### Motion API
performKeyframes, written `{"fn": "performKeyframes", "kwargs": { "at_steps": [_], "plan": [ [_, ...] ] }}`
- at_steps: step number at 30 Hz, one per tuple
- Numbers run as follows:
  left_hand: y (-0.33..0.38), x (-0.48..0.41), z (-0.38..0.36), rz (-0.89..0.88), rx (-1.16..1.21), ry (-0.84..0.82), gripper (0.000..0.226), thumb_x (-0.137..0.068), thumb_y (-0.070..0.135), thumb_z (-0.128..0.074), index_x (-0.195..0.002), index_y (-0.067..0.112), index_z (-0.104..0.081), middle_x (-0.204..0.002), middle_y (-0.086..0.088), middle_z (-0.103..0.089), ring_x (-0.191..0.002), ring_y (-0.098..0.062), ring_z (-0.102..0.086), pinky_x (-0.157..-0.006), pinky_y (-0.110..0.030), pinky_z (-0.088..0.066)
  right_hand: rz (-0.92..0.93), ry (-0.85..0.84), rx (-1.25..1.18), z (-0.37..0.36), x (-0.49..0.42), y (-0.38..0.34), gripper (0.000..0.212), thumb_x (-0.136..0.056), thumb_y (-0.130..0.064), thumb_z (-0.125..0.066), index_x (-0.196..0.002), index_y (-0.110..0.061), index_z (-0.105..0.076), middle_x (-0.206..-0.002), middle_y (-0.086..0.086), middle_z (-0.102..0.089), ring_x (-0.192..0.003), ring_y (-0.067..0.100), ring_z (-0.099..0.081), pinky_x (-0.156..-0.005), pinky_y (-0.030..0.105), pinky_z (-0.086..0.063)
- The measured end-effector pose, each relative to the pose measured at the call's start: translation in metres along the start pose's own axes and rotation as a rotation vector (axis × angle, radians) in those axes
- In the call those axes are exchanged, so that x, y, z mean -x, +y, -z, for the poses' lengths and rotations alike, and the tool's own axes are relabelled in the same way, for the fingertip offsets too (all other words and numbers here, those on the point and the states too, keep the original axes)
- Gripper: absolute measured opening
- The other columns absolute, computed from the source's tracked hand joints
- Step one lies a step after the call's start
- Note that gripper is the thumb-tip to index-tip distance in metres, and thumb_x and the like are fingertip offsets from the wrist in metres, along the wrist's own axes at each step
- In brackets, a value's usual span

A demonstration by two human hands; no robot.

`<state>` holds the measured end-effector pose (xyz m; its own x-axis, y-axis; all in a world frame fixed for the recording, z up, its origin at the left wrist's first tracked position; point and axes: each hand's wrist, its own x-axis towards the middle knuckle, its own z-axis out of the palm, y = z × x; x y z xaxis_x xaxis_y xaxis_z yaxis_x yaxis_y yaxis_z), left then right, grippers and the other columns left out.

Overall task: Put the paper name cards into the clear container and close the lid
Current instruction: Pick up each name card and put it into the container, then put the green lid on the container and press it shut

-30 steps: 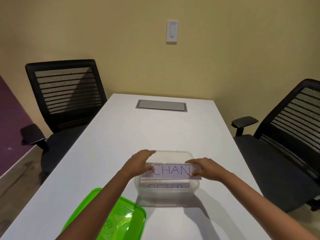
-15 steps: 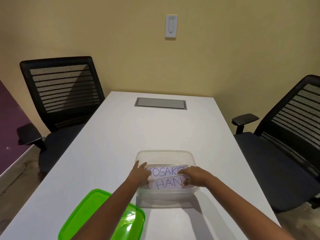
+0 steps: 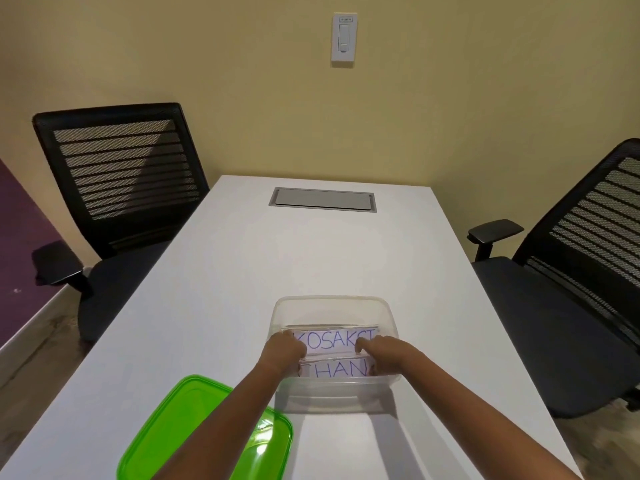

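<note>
A clear plastic container (image 3: 332,303) stands open on the white table (image 3: 242,271). Inside it lie paper name cards with blue lettering: one reading KOSAKSI (image 3: 332,339) toward the back and one reading CHAN (image 3: 334,369) in front of it. My left hand (image 3: 282,351) reaches into the container's left side and presses on the cards' left ends. My right hand (image 3: 381,351) does the same at the right ends, fingers curled onto the paper. The green translucent lid (image 3: 180,420) rests flat on the table at the near left, partly under my left forearm.
A black mesh office chair (image 3: 121,174) stands at the table's left and another one (image 3: 571,265) at the right. A grey cable hatch (image 3: 322,199) is set into the far end of the table. A wall switch (image 3: 343,39) hangs on the yellow wall.
One second ago both hands held the CHAN card at the container's rim. It has since gone down inside, a KOSAKSI card shows behind it, and both hands press lower in the container.
</note>
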<state>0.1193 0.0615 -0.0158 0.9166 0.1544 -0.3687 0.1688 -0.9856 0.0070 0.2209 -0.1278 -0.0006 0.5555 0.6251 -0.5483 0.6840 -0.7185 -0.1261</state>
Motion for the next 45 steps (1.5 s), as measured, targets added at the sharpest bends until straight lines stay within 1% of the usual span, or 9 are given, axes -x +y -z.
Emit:
{"fn": "performKeyframes", "kwargs": {
  "at_steps": [11, 18, 24, 27, 30, 35, 41, 43, 45],
  "plan": [
    [0.003, 0.005, -0.001, 0.013, 0.078, 0.05, 0.038, -0.089, 0.029, -0.057, -0.126, 0.02, -0.059, -0.138, -0.01, -0.055, -0.142, -0.024, -0.03, -0.115, -0.035, -0.026, 0.006, -0.007, 0.009, -0.001, 0.005, -0.005, 0.052, -0.088, -0.013, -0.056, -0.137, -0.013, -0.039, -0.139, 0.017, -0.047, -0.126, 0.03, -0.048, -0.101, 0.035, -0.04],
    [0.001, 0.035, 0.006, -0.024, 0.24, 0.449, 0.037, -0.096, 0.018, -0.043, -0.133, 0.02, -0.052, -0.137, 0.0, -0.054, -0.146, -0.014, -0.023, -0.116, -0.026, -0.022, 0.008, 0.267, -0.152, 0.005, 0.029, -0.008, 0.041, -0.089, -0.009, -0.054, -0.13, -0.014, -0.051, -0.138, 0.009, -0.051, -0.126, 0.023, -0.048, -0.102, 0.031, -0.039],
    [0.003, 0.08, 0.006, -0.016, 0.193, 0.826, 0.046, -0.048, -0.007, -0.085, -0.092, 0.005, -0.076, -0.09, -0.012, -0.077, -0.091, -0.03, -0.074, -0.07, -0.039, -0.061, 0.068, 0.619, -0.326, 0.003, 0.054, -0.038, 0.027, -0.09, -0.006, -0.046, -0.107, -0.008, -0.066, -0.109, 0.012, -0.066, -0.1, 0.025, -0.061, -0.082, 0.028, -0.045],
    [0.001, 0.091, -0.009, 0.061, 0.271, 0.789, 0.047, -0.063, -0.01, -0.074, -0.108, 0.001, -0.07, -0.108, -0.02, -0.072, -0.108, -0.038, -0.067, -0.086, -0.047, -0.056, 0.122, 0.691, -0.396, -0.005, 0.063, -0.063, 0.026, -0.088, -0.001, -0.046, -0.101, -0.005, -0.069, -0.104, 0.013, -0.067, -0.099, 0.025, -0.061, -0.079, 0.023, -0.041],
    [-0.005, 0.102, -0.028, 0.18, 0.351, 0.64, 0.049, -0.087, -0.002, -0.049, -0.136, 0.005, -0.049, -0.141, -0.018, -0.049, -0.139, -0.032, -0.038, -0.115, -0.041, -0.031, 0.183, 0.696, -0.436, -0.02, 0.069, -0.09, 0.025, -0.085, 0.001, -0.048, -0.097, -0.003, -0.069, -0.1, 0.014, -0.067, -0.097, 0.026, -0.06, -0.078, 0.022, -0.039],
    [-0.012, 0.122, -0.061, 0.288, 0.369, 0.539, 0.05, -0.094, 0.011, -0.046, -0.143, 0.005, -0.037, -0.152, -0.018, -0.033, -0.144, -0.034, -0.028, -0.117, -0.043, -0.026, 0.175, 0.553, -0.491, -0.055, 0.067, -0.131, 0.028, -0.086, -0.005, -0.047, -0.105, -0.009, -0.067, -0.106, 0.011, -0.066, -0.099, 0.025, -0.061, -0.084, 0.029, -0.043],
    [-0.024, 0.143, -0.088, 0.463, 0.421, 0.061, 0.061, -0.099, 0.035, -0.034, -0.151, 0.015, -0.01, -0.161, -0.008, -0.009, -0.15, -0.025, -0.008, -0.12, -0.045, -0.014, -0.058, 0.252, -0.678, -0.096, 0.05, -0.159, 0.047, -0.091, -0.012, -0.05, -0.136, -0.004, -0.042, -0.138, 0.016, -0.046, -0.128, 0.025, -0.046, -0.102, 0.027, -0.037],
    [-0.026, 0.148, -0.093, 0.485, 0.482, 0.006, 0.063, -0.098, 0.037, -0.036, -0.151, 0.015, -0.01, -0.161, -0.009, -0.009, -0.149, -0.027, -0.008, -0.119, -0.049, -0.015, -0.181, 0.191, -0.757, -0.103, 0.044, -0.163, 0.036, -0.089, -0.011, -0.052, -0.123, -0.001, -0.048, -0.129, 0.019, -0.05, -0.124, 0.028, -0.048, -0.086, 0.025, -0.038],
    [-0.026, 0.15, -0.098, 0.489, 0.519, -0.039, 0.064, -0.098, 0.038, -0.038, -0.151, 0.015, -0.01, -0.161, -0.009, -0.008, -0.149, -0.028, -0.009, -0.118, -0.052, -0.017, -0.253, 0.181, -0.839, -0.108, 0.039, -0.165, 0.011, -0.086, -0.008, -0.052, -0.078, -0.014, -0.047, -0.104, 0.017, -0.051, -0.103, 0.026, -0.052, -0.066, 0.022, -0.026]
  ]
}}
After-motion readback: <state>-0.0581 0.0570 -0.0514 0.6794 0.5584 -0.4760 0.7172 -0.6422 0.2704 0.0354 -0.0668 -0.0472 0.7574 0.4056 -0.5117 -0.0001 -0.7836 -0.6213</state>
